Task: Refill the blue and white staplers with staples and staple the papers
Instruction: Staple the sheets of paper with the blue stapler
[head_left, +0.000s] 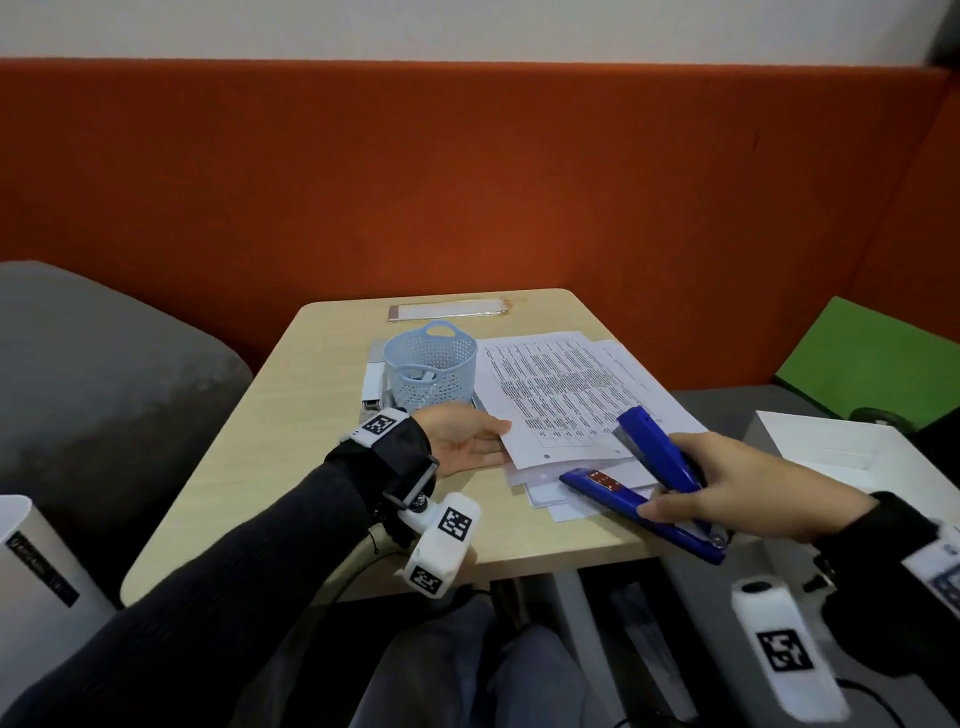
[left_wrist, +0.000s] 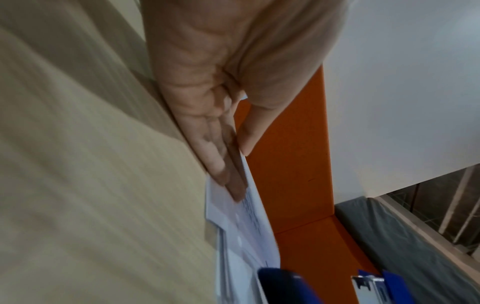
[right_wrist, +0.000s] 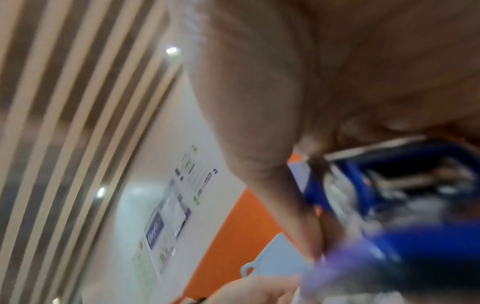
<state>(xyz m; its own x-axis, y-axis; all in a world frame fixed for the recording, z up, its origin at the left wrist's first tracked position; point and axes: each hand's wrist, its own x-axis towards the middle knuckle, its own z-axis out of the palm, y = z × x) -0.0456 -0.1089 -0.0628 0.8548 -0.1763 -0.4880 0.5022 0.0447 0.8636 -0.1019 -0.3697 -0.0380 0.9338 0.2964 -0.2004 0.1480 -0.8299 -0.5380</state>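
A stack of printed papers (head_left: 561, 395) lies on the small wooden table (head_left: 291, 426). My left hand (head_left: 504, 441) pinches the stack's near left corner, thumb on top and fingers slipped underneath; the left wrist view shows that same left hand (left_wrist: 233, 160) on the papers (left_wrist: 249, 226). My right hand (head_left: 670, 493) grips the blue stapler (head_left: 654, 452), which is hinged wide open, its base lying over the papers' near edge by the table's front right corner. In the right wrist view the blue stapler (right_wrist: 415, 236) is blurred. The white stapler (head_left: 373, 384) lies left of the basket.
A pale blue perforated basket (head_left: 431, 369) stands between the white stapler and the papers. A phone (head_left: 447, 310) lies at the table's far edge. An orange padded wall runs behind, grey seats flank the table, and a white box (head_left: 841, 447) sits at the right.
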